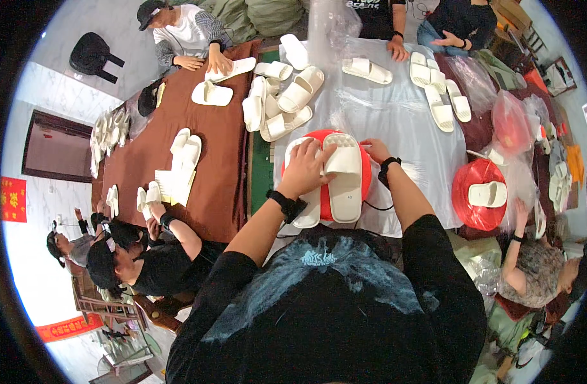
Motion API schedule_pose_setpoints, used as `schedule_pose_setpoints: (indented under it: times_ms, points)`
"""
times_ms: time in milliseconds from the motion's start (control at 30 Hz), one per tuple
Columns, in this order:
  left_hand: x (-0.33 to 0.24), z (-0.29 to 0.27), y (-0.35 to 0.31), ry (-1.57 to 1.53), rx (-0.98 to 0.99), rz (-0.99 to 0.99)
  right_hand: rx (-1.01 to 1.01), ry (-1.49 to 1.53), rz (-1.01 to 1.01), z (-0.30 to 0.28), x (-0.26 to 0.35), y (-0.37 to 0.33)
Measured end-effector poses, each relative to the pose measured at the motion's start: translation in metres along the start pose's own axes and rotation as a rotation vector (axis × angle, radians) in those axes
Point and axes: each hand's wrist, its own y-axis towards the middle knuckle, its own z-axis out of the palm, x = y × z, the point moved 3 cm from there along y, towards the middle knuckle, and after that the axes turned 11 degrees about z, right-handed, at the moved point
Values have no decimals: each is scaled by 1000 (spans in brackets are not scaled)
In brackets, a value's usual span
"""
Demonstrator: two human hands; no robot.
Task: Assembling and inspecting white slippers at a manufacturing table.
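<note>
Slippers (pixel 335 176), a cream-white pair, lie side by side on a red round bag (pixel 365 168) on the clear plastic sheet covering the table (pixel 396 115), with more slippers piled at about eleven o'clock from them. The left hand (pixel 304 168) lies spread flat on the left slipper, while the right hand (pixel 375 150), at two o'clock of the pair, pinches the right slipper's far edge. They look light, soft and bendy foam, probably best gripped across the strap or by the sole's rim.

A pair of cream-white slippers (pixel 335 176) lies on a red round cushion (pixel 364 168). The tabletop (pixel 402 115) wears a pale translucent sheet, beside a brown cloth (pixel 220 147).
</note>
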Motion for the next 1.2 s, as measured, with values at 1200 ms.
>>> schedule_pose_setpoints:
  times_ms: [1200]
  points:
    - [4,3,-1,-47,-17,-24,-392,510,142,-21,-10,-18]
